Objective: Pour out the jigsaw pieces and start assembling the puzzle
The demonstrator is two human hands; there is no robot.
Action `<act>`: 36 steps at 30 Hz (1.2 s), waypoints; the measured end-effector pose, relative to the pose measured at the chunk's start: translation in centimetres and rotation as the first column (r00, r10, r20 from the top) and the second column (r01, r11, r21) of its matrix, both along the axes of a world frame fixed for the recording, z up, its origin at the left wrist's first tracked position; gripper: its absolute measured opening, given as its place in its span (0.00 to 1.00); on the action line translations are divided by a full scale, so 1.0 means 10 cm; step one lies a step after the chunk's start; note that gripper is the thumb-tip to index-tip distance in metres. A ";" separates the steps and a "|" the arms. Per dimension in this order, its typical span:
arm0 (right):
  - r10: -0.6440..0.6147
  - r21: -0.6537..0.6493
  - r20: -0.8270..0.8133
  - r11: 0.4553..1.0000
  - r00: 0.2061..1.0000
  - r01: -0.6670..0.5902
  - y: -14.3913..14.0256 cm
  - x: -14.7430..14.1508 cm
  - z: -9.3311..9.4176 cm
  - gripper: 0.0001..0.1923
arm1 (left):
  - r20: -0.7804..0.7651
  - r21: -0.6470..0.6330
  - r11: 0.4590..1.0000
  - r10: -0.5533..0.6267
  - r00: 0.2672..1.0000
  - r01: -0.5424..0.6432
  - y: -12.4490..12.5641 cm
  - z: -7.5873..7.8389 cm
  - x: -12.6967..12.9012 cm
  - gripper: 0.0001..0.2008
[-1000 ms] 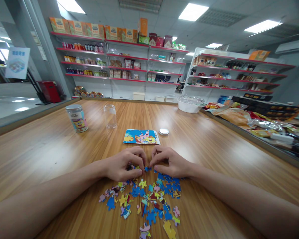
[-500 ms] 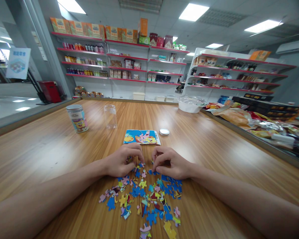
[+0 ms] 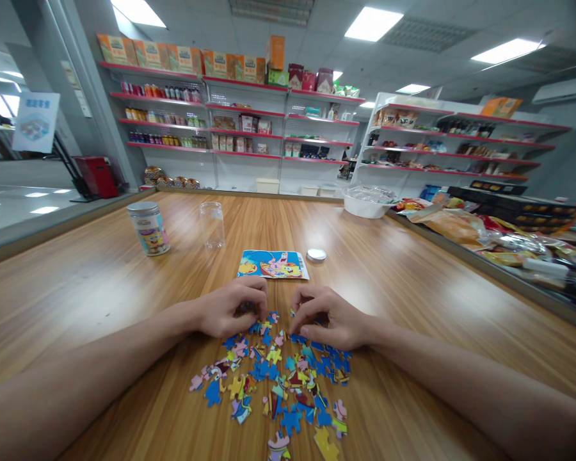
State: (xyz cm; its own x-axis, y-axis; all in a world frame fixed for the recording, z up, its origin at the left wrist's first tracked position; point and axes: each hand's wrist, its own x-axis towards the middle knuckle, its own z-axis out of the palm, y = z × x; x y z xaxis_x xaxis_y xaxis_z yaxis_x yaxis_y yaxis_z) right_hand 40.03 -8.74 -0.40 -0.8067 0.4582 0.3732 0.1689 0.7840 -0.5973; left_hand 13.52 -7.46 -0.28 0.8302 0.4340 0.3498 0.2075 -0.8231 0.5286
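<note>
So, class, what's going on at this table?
A person is working at a wooden table with scattered jigsaw pieces. The left hand and right hand are curled at the far side of the pieces; whether either grips one is hidden. Beyond the hands lie a picture card and a silvery round lid. Farther left stand a printed can and a clear container.

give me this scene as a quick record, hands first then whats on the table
left hand: curled at the pieces, grip unclear
right hand: curled over more pieces, grip unclear
pieces: mostly loose, various colours, some overlapping
card: flat, beyond both hands
lid: just right of card
jar: clear, upright, left of card
tin: upright, left of jar
</note>
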 end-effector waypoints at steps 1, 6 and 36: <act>0.000 0.006 0.004 1.000 1.000 0.000 0.00 0.00 0.00 0.10 | -0.012 -0.013 1.000 -0.016 1.000 0.016 0.02 0.01 -0.02 0.06; 0.002 0.012 0.012 1.000 1.000 -0.002 -0.01 0.00 0.01 0.10 | -0.084 -0.023 0.998 -0.060 0.995 0.058 0.06 0.01 -0.07 0.06; 0.030 -0.005 0.082 1.000 0.996 -0.029 0.00 0.00 -0.01 0.12 | 0.264 -0.658 0.738 0.413 0.872 -0.150 0.09 -0.17 0.14 0.12</act>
State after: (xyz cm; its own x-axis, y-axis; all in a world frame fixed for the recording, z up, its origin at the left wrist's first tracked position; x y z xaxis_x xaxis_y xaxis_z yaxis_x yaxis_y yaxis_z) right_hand 40.02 -8.74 -0.48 -0.8478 0.4351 0.3033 0.1944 0.7870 -0.5856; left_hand 14.94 -6.57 -1.98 0.4953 0.8498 0.1803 0.0574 -0.2391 0.9693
